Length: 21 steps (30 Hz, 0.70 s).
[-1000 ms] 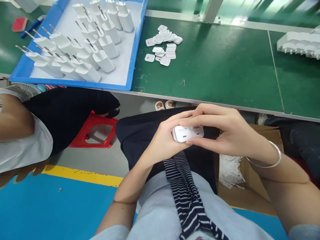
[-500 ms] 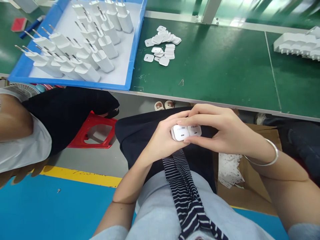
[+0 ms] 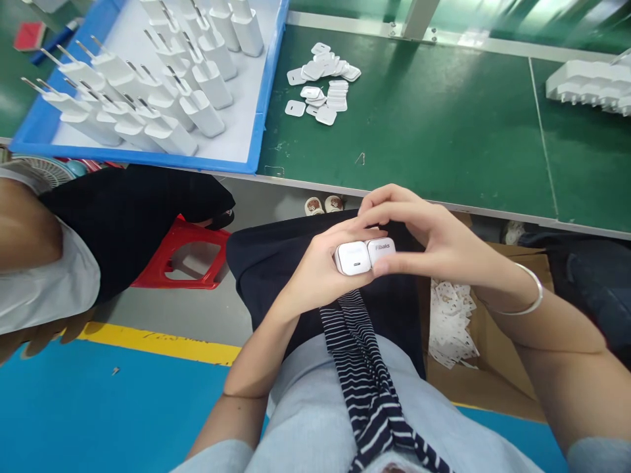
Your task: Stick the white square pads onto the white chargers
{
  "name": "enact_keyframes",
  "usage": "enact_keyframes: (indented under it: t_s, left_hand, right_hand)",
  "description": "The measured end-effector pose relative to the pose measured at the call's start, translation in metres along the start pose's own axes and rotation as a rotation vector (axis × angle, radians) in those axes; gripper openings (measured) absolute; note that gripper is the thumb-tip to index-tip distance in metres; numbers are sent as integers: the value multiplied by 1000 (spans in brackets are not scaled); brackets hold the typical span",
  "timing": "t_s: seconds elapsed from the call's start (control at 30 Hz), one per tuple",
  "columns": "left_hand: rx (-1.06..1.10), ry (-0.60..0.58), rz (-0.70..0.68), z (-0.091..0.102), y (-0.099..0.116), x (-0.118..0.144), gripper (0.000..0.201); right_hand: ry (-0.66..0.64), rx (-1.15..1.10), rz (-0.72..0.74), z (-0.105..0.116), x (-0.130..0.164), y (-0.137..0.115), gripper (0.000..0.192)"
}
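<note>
Two white phone chargers sit side by side in front of my lap. The left charger (image 3: 353, 259) faces up with a small slot in its end; the right charger (image 3: 382, 247) has dark lettering on its end. My left hand (image 3: 315, 269) is wrapped around both, its fingers passing behind them. My right hand (image 3: 438, 240) curves in from the right, thumb pressed on the lower corner of the right charger. Its other fingers arch above, close to my left fingertips. The pins of the held chargers, if any, are hidden.
On the green table (image 3: 444, 125) lies a pile of white slotted end pieces (image 3: 325, 69). A blue tray (image 3: 260, 112) holds several white chargers, pins up. More white chargers (image 3: 586, 85) stand at the right. A cardboard box (image 3: 503, 355) is beside my lap; a seated person's arm (image 3: 29, 230) is at left.
My right thumb has moved up onto the right charger's end, and the right fingers have lifted slightly. That charger has tilted, and its slot no longer shows.
</note>
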<state>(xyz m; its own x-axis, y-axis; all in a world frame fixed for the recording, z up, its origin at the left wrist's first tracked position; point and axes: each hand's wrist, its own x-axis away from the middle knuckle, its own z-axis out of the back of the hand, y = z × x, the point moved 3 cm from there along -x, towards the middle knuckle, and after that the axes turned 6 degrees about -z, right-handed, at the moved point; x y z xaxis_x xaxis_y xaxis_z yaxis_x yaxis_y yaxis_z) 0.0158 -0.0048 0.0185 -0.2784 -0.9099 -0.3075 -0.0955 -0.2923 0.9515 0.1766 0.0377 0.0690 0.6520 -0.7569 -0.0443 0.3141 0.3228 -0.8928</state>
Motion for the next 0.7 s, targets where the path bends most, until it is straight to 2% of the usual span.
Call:
enact_keyframes:
  t_s: [0.07,0.17,0.43,0.7]
  left_hand:
    - [-29,-9,-5,0,-1,0,44]
    - [5,-8,2,0,-3,2,44]
    - [77,0,39,-1,-3,5,47]
    - [11,6,58,-3,2,8,44]
  right_hand:
    - [-13,-198,-104,0,-3,7,28]
    - [-27,-319,-163,-3,-4,13,28]
    - [29,-365,-199,-9,-5,16,33]
    - [51,-329,-198,-9,-5,16,37]
